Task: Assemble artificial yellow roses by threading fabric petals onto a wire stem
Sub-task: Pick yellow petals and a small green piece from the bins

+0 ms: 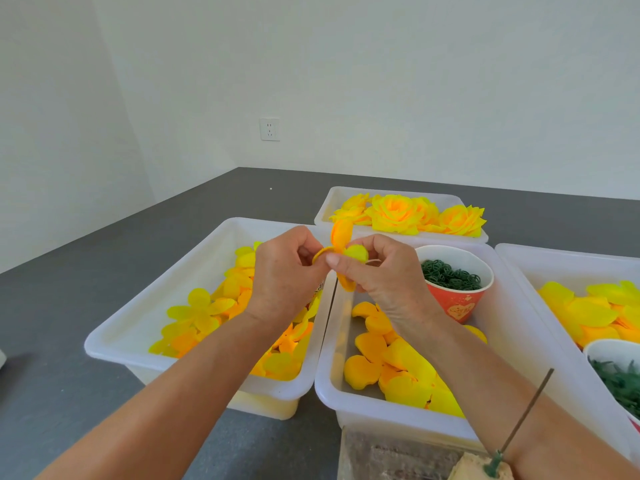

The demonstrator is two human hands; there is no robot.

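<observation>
Left hand (285, 271), right hand (375, 271) — pinching petal piece (342, 237) (yellow)

Two bare forearms, no sleeves, left grip (284, 271), right grip (377, 271)

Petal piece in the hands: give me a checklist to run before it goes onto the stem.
1. Petal piece held by both hands, left hand and right hand: ok.
2. Centre hole of the piece found: cannot tell, fingers hide it.
3. Stem upright and free at lower right: ok, nothing threaded on it.
4. A hand free to steady the stem: not ok, both hold the piece.
5. Cup of green rings within view beside the right hand: ok.
6. More petals in the middle tray: ok.
</observation>
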